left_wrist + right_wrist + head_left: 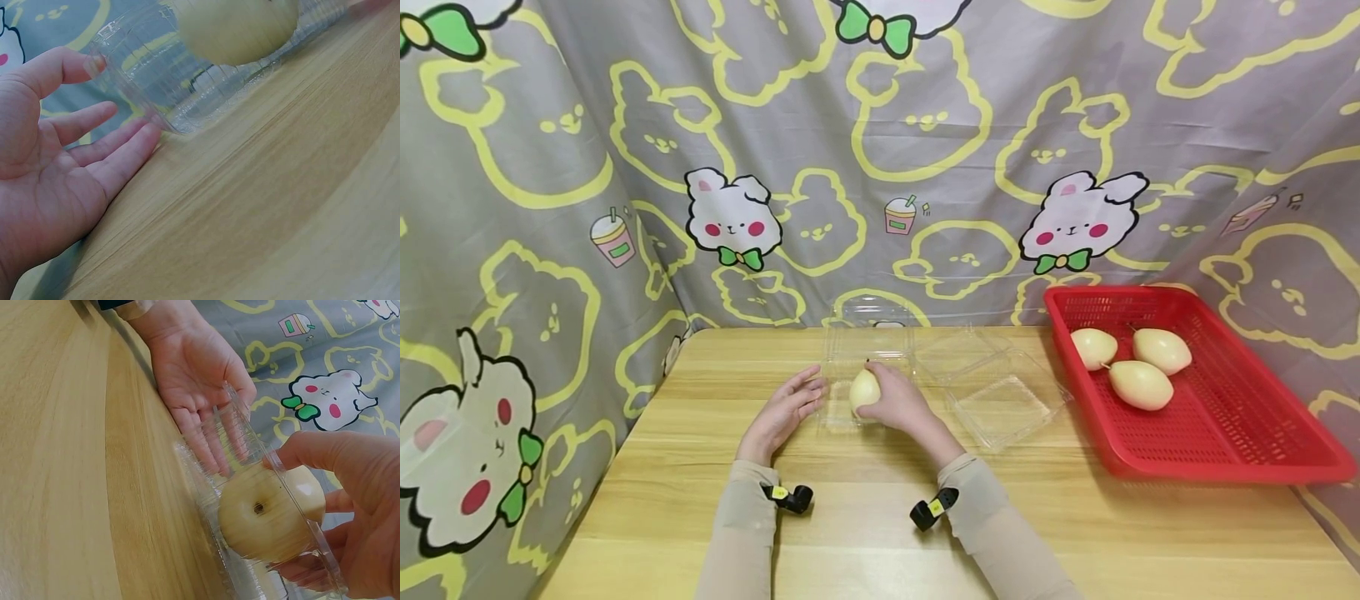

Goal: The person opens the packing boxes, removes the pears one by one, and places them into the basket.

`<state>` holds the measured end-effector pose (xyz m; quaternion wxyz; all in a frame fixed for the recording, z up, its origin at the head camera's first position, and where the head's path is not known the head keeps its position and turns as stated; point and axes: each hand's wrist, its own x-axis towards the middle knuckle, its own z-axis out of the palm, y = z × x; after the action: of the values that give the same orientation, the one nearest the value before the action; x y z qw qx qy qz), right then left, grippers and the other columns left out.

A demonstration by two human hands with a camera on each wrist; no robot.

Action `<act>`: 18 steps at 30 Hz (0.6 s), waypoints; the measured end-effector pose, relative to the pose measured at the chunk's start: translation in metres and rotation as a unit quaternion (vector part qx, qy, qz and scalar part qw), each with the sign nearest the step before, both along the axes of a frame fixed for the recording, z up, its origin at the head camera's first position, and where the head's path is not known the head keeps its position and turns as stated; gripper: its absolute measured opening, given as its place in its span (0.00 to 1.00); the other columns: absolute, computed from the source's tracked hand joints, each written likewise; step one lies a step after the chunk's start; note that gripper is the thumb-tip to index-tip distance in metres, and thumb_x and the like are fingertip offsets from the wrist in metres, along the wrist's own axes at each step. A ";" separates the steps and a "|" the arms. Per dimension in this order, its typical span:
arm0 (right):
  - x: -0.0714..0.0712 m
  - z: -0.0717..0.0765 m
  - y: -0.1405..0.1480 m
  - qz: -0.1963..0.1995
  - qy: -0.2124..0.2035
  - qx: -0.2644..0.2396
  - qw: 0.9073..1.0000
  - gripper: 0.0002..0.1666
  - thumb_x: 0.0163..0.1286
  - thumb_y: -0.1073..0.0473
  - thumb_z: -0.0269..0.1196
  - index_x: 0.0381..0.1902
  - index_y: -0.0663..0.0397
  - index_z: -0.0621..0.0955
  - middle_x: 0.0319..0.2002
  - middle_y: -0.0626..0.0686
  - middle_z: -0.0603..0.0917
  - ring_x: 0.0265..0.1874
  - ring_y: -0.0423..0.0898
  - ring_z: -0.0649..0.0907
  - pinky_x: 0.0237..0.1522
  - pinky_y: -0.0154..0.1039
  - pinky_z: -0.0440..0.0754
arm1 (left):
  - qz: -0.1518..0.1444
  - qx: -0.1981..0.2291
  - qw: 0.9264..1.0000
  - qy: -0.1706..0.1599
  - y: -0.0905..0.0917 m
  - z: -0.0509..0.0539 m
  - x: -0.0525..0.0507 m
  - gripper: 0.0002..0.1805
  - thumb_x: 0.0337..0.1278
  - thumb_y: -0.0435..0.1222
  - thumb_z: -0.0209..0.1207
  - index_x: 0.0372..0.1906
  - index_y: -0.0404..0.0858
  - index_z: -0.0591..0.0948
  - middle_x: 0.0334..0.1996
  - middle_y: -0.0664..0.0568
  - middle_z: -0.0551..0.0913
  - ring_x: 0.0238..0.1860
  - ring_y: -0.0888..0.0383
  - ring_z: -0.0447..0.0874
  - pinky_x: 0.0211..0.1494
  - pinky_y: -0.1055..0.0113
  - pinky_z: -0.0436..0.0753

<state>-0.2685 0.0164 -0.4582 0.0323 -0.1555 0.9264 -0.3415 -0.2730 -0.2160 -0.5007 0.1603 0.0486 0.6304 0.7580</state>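
A pale yellow pear [864, 393] sits within the base of a clear plastic clamshell box [150, 75], whose lid [871, 317] stands raised at the back. My right hand [901, 402] grips the pear from the right, thumb on the near side and fingers on the far side. In the right wrist view, the pear's dimpled end [258, 508] shows through the clear wall. At the box's left end is my left hand [782, 414]; its fingers [128, 153] are extended and the fingertips touch the plastic edge.
To the right stands a red perforated basket [1232, 425] holding three pears [1141, 385]. Another clear plastic box [1003, 408] lies open on the wooden table [857, 525], between the right hand and the basket. A patterned curtain [820, 100] hangs behind the table.
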 end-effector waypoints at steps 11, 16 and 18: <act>-0.006 -0.002 0.005 0.014 0.008 -0.037 0.999 0.49 0.48 0.53 0.74 0.68 0.55 0.70 0.60 0.61 0.78 0.53 0.58 0.80 0.50 0.53 0.82 | 0.001 0.002 1.000 -0.003 -0.001 -0.002 -0.002 0.34 0.71 0.28 0.47 0.77 0.35 0.49 0.75 0.33 0.53 0.75 0.40 0.53 0.74 0.56 0.66; -0.006 0.001 0.009 0.019 0.007 -0.059 0.998 0.48 0.49 0.53 0.73 0.68 0.55 0.70 0.61 0.61 0.78 0.54 0.58 0.80 0.50 0.53 0.82 | 0.002 -0.001 1.000 0.008 -0.002 -0.008 -0.004 0.35 0.70 0.29 0.48 0.77 0.35 0.49 0.75 0.33 0.53 0.75 0.39 0.53 0.72 0.59 0.70; -0.006 0.003 0.010 0.019 0.009 -0.064 0.998 0.47 0.49 0.53 0.73 0.68 0.55 0.70 0.61 0.61 0.78 0.55 0.58 0.79 0.51 0.54 0.82 | 0.002 -0.002 1.000 0.010 -0.002 -0.009 -0.004 0.35 0.70 0.29 0.48 0.77 0.35 0.50 0.75 0.33 0.53 0.75 0.39 0.53 0.72 0.60 0.71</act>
<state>-0.2749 0.0262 -0.4550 0.0207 -0.1777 0.8999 -0.3977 -0.2769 -0.2182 -0.5095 0.1527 0.0548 0.6337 0.7564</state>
